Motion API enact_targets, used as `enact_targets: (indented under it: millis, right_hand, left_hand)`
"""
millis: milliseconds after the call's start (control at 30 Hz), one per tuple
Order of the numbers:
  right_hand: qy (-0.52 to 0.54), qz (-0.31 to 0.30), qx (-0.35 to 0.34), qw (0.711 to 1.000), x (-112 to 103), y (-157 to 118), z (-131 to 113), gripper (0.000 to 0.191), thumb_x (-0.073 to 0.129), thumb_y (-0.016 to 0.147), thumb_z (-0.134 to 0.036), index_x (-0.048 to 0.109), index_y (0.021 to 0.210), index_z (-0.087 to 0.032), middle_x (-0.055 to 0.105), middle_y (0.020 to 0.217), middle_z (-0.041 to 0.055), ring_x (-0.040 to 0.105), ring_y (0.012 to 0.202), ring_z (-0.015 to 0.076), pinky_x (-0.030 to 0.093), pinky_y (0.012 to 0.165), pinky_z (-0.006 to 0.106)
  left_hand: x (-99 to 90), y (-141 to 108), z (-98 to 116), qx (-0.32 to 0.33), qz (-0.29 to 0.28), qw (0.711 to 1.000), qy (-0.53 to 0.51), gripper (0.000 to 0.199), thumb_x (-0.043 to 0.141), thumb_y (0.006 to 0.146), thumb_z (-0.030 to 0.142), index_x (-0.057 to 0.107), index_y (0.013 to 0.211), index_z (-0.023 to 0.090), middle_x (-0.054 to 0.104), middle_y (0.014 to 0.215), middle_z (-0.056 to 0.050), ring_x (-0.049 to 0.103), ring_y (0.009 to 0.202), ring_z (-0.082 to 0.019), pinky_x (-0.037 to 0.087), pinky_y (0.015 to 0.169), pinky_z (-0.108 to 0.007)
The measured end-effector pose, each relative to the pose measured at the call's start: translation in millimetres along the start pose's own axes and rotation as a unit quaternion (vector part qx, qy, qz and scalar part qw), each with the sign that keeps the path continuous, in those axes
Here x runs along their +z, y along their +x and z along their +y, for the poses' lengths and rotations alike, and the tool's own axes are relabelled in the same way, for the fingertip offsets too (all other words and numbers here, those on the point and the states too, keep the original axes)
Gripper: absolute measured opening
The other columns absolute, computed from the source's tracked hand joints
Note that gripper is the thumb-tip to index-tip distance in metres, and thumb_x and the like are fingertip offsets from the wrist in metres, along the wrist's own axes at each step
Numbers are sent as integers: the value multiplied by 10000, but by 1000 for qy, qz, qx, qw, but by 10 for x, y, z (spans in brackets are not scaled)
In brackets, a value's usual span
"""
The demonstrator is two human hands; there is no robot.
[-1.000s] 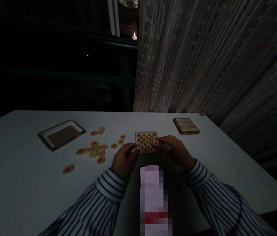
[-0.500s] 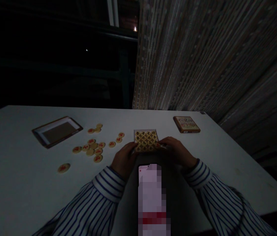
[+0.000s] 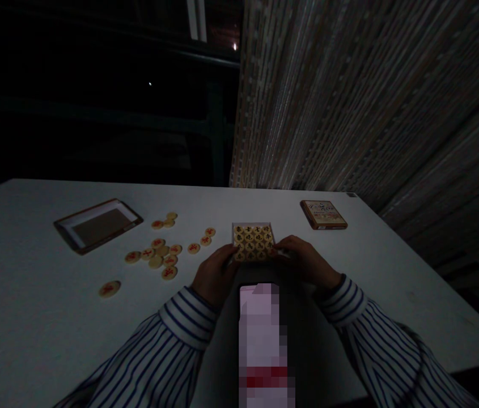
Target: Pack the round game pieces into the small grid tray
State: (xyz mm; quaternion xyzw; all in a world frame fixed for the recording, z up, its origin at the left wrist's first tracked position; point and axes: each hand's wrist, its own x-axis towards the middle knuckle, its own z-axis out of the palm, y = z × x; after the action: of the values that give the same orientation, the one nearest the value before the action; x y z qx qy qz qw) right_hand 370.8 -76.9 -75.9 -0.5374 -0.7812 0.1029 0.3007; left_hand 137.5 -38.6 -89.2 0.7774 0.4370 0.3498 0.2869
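Note:
Between my two hands is a small shallow tray point(image 3: 252, 224) packed with rows of round Chinese chess pieces point(image 3: 253, 242) bearing black characters. My left hand point(image 3: 216, 275) grips its left side, with the fingertips at the near left corner. On the opposite side, the fingers of my right hand point(image 3: 305, 260) pinch the near right edge. The undersides of both hands are dark and partly hidden. Loose chess pieces with red characters point(image 3: 169, 273) lie to the left of my left hand, several face up and a few showing blank sides.
An open box part point(image 3: 78, 248) with a brown rim rests at the table's left. Toward the right back sits a printed box lid point(image 3: 323, 215). A lit phone point(image 3: 260, 334), partly blurred out, is below my hands. A string curtain point(image 3: 307, 113) hangs behind the white table point(image 3: 392, 294).
Almost nothing differs. Both hands stay on the tray of pieces, and the view has shifted very slightly.

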Motion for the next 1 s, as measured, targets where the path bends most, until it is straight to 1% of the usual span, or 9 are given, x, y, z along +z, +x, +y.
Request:
enact_targets:
  millis: [200, 367, 500, 633, 833, 1000]
  right_hand:
    - [-2, -16, 4, 1000, -14, -8, 18, 236, 564, 768, -282, 589, 982, -184, 593, 874, 60, 542, 758, 148, 466, 670, 307]
    - [-11, -5, 1, 1000, -21, 5, -30, 246, 556, 775, -292, 582, 996, -186, 588, 895, 65, 537, 801, 157, 462, 701, 315]
    - [-31, -1, -5, 1000, -8, 19, -56, 224, 542, 785, -290, 597, 981, -196, 587, 899, 67, 538, 824, 162, 458, 722, 325]
    - [-36, 10, -9, 999, 13, 20, -36, 214, 557, 775, -292, 607, 967, -212, 590, 884, 56, 542, 808, 157, 456, 706, 316]
    - [-44, -13, 1, 999, 7, 23, -7, 191, 567, 765, -279, 617, 936, -210, 590, 891, 55, 539, 818, 159, 453, 715, 318]
    - [-38, -3, -1, 999, -3, 19, -27, 179, 561, 769, -272, 608, 928, -203, 590, 881, 52, 537, 816, 156, 448, 715, 316]
  left_hand:
    - [2, -1, -2, 6, 2, 1000, 18, 342, 491, 754, 279, 576, 1064, 162, 590, 1123, -99, 534, 1048, -210, 417, 918, -359]
    - [3, -1, -7, 21, 1, 999, 35, 322, 490, 757, 267, 574, 1057, 186, 605, 1100, -76, 539, 1043, -200, 434, 904, -368]
    - [4, -8, -12, 35, 10, 998, 49, 309, 488, 760, 263, 580, 1043, 177, 605, 1101, -67, 548, 1032, -186, 444, 902, -354]
    - [7, -9, -24, 38, 15, 997, 66, 309, 497, 761, 269, 577, 1045, 178, 604, 1106, -72, 549, 1035, -190, 455, 893, -362]
    - [13, 5, -33, 41, 9, 996, 75, 312, 492, 768, 263, 578, 1044, 148, 601, 1107, -90, 550, 1030, -180, 444, 907, -353]
    - [10, 1, -28, 36, 11, 997, 66, 314, 493, 765, 264, 581, 1043, 149, 600, 1110, -89, 550, 1031, -182, 452, 899, -351]
